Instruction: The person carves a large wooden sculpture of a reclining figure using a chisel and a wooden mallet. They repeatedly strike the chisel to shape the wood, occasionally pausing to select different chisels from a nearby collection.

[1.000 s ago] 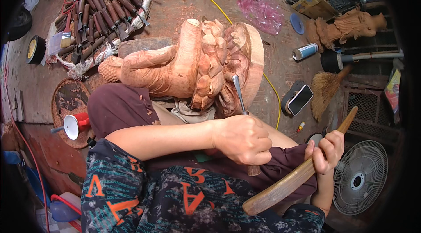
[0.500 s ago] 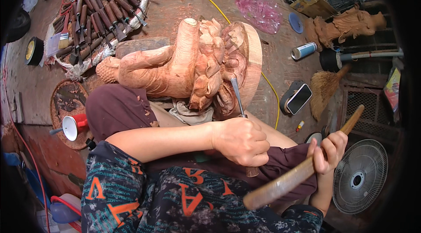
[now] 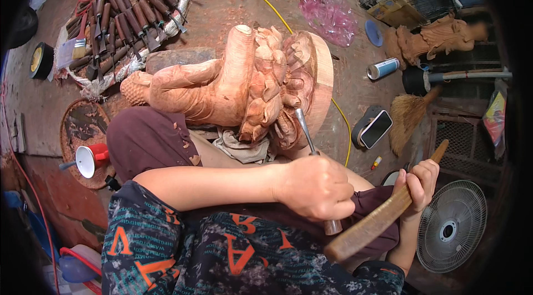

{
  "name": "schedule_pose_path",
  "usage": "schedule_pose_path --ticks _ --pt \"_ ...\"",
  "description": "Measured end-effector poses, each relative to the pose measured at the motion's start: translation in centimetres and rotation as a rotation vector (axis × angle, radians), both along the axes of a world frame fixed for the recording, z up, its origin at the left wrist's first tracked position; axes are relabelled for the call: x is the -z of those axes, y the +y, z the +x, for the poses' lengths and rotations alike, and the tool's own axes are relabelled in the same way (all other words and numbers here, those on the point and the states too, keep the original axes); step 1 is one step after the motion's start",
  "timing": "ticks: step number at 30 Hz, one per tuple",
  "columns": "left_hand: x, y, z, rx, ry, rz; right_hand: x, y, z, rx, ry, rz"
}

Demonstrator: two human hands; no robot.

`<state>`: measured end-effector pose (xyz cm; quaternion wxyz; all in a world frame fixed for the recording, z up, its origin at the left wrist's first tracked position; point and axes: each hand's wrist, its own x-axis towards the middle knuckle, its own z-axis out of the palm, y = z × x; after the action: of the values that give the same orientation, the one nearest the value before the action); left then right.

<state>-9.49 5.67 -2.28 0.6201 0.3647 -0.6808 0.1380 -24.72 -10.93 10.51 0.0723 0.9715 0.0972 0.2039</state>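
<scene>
A carved wooden statue (image 3: 191,92) lies on its side before me, its knobbed head to the left and its petalled base to the right. My left hand (image 3: 317,188) is closed round the handle of a carving chisel (image 3: 307,132), whose blade points up at the base's near edge; whether it touches the wood I cannot tell. The handle's butt shows below the fist. My right hand (image 3: 419,185) grips a long wooden mallet (image 3: 372,227), slanting down to the left. Its thick end is close to the chisel's butt.
Many wood-handled chisels (image 3: 130,17) lie on a cloth at the upper left. A red mug (image 3: 99,155) stands on a round tray (image 3: 69,123). To the right are a phone (image 3: 376,129), a spray can (image 3: 383,68), a straw broom (image 3: 408,114) and a fan (image 3: 452,225). A yellow cord (image 3: 347,139) runs behind the statue.
My left hand and the chisel have moved right and slightly down, the blade tip shifting with them. The mallet's thick end has also moved right and a little up.
</scene>
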Motion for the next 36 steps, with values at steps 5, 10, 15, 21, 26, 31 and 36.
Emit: schedule_pose_path --ticks 5,10,15,21,26,31,36 --pt "0.3 0.0 -0.1 -0.039 -0.035 0.021 0.5 0.0 0.3 -0.038 -0.101 0.109" --pt "0.4 -0.2 -0.1 -0.035 -0.044 0.032 -0.1 0.5 0.1 -0.045 -0.08 0.074" --pt "0.8 -0.3 0.1 -0.037 -0.048 0.023 0.0 0.7 0.2 -0.064 -0.085 0.068" --pt "0.8 -0.6 0.2 -0.026 -0.024 0.008 -0.6 0.7 -0.4 -0.062 -0.082 0.002" --pt "-0.1 -0.3 0.6 -0.025 0.003 0.065 -0.4 0.1 -0.4 -0.096 -0.1 0.061" --pt "-0.7 -0.9 0.7 -0.047 0.104 0.069 0.1 0.2 0.7 0.044 -0.06 -0.13" --pt "-1.0 -1.5 0.5 -0.043 0.2 0.038 0.9 -1.5 0.7 -0.101 -0.203 0.194"
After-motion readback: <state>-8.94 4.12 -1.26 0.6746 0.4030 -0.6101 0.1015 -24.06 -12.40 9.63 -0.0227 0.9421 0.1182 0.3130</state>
